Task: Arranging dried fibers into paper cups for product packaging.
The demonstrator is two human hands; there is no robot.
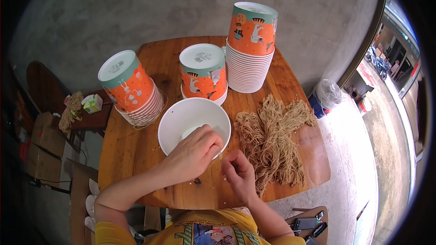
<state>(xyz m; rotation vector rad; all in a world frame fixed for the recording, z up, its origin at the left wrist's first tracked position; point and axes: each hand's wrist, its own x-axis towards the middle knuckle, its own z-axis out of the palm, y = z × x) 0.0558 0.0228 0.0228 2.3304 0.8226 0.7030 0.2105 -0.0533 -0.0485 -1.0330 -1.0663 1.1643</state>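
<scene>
A white paper bowl [181, 117] stands upright on the wooden table [131, 154] in front of me. My left hand [193, 152] rests on the bowl's near rim, fingers curled over the edge and reaching inside. My right hand [239, 172] is just right of it, fingers pinched together close to the left hand; I cannot tell what thin thing it pinches. A pile of brown dried noodles [274, 138] lies on the table to the right of the bowl, touching my right hand's far side.
Three stacks of upside-down orange and white paper bowls stand behind: one at the left [131, 88], one in the middle [204, 72], a tall one at the back right [251, 47]. A stool with a tissue pack [93, 103] is left of the table. Phones [306, 223] lie at lower right.
</scene>
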